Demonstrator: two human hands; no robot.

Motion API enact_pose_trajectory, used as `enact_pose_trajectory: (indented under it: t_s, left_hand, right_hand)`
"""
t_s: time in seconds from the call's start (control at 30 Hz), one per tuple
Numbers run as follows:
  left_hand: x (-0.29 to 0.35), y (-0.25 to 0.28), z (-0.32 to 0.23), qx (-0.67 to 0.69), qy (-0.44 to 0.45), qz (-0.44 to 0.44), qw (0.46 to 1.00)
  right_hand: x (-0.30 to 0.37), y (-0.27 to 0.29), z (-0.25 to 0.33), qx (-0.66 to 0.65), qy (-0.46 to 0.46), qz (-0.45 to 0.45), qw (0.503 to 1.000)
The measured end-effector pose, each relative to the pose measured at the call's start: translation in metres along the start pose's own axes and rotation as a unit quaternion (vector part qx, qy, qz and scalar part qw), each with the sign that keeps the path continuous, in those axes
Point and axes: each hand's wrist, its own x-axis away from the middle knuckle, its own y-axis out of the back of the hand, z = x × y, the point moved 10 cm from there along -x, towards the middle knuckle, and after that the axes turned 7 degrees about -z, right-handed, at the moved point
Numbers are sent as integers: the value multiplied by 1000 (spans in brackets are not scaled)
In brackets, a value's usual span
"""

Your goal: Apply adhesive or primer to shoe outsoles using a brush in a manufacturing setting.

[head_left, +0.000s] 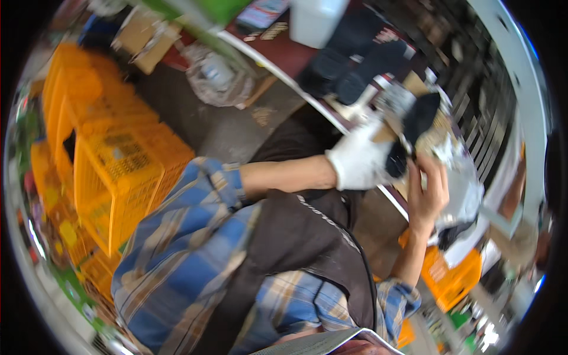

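Head view: black piece, elongated and shoe-like, sits at 2 o'clock from frame centre, over the bench side. Key relation: it lies at 2 o'clock from the left grip, 12 from the right grip; long axis roughly 7-to-1. Left is closed around the lower dark lobe; can't tell if both lobes are one part. Right has bent fingers next to that lower end; blur hides whether they pinch it. Piece looks smooth, rounded at top; material unclear. White glove on left, fabric by the look; right bare. Grey-white plastic bag, crumpled, at 3 from right grip. Bench top dark red, pale edge, white tub toward 11. Orange crates, perforated rigid plastic, at 9.
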Motion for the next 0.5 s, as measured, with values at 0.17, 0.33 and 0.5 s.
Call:
enact_pose_trajectory:
  t_s: [0.17,0.33,0.5]
  left_hand:
    - [-4,-5,2,-31,-10,80,996]
    - [-5,2,4,42,31,71,996]
    - [-5,14,-21,-259,-157,10,953]
  right_hand:
    - [3,10,47,-205,108,-8,973]
    - [5,1,36,-81,79,22,993]
    - [1,21,6,-208,32,-18,977]
